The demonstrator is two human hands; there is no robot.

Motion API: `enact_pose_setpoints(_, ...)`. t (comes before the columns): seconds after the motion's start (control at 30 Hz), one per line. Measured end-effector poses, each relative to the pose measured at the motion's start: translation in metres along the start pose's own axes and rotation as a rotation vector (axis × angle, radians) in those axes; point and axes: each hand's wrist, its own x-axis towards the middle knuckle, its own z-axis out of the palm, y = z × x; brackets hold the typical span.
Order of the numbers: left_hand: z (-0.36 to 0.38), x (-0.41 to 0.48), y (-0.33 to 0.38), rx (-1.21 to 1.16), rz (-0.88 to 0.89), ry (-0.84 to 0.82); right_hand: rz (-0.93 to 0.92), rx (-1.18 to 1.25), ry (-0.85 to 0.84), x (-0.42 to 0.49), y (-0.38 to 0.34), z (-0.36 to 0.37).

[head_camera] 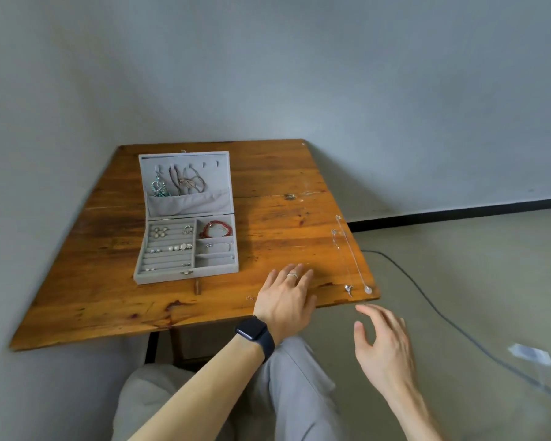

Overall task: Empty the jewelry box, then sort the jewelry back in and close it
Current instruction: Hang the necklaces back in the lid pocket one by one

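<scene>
Landmark: grey jewelry box [166, 276], lying open on the wooden table [268, 186]; all places below are given from it.
Lid [217, 176]: laid back behind the base, its inner face showing a row of hooks along the top and a fabric pocket [198, 203] across the bottom.
On the lid hooks: a teal necklace [159, 187] at the left, a dark beaded chain [173, 176] beside it, then thin looping metal strands [190, 183]. Their lower ends drop toward the pocket.
Base, left section: ring rolls [169, 259] with pearl earrings [160, 231] in a far row, a small silver piece [187, 230] beside them, and a line of studs [172, 248] in a middle row.
Base, right section, far compartment: a red bracelet [216, 229], coiled.
Base, right section, middle compartment: a thin silver chain [220, 245].
Out of the box: two fine necklaces [352, 253] stretched side by side well to the box's right along the table edge, pendants at the near end.
Left hand [287, 294]: lies flat on the table just right of the box's near corner, fingers straight, holding nothing; ring [292, 275] on a finger, dark watch [253, 332] on the wrist.
Right hand [382, 342]: in the air past the table's near edge, far right of the box, fingers loosely spread, holding nothing.
</scene>
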Motion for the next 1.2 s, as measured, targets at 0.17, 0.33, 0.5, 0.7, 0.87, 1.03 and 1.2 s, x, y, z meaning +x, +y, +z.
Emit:
enact_pose_setpoints(0.17, 0.003, 0.03, 0.016, 0.051, -0.038, -0.134, 0.083, 0.008, 0.02, 0.021, 0.014, -0.004)
enact_pose_setpoints(0.33, 0.017, 0.035, 0.012, 0.092, -0.079, -0.19, -0.016, -0.091, -0.031, 0.043, 0.013, 0.001)
enact_pose_setpoints(0.5, 0.029, 0.031, 0.009, 0.14, -0.079, -0.128, -0.181, -0.252, -0.11, 0.047, 0.007, 0.011)
enact_pose_setpoints(0.7, 0.033, 0.031, 0.008, 0.138, -0.078, -0.118, -0.269, -0.242, -0.07, 0.047, 0.007, 0.016)
enact_pose_setpoints(0.87, 0.025, 0.034, 0.008, 0.112, -0.075, -0.152, -0.281, -0.134, -0.095, 0.05, 0.007, 0.012)
enact_pose_setpoints(1.03, -0.011, 0.043, 0.018, -0.153, 0.004, -0.088, -0.22, 0.038, -0.162, 0.069, -0.009, -0.009)
enact_pose_setpoints(1.2, -0.047, 0.047, 0.032, -0.622, 0.0, 0.017, -0.184, 0.194, -0.187, 0.102, -0.038, -0.04)
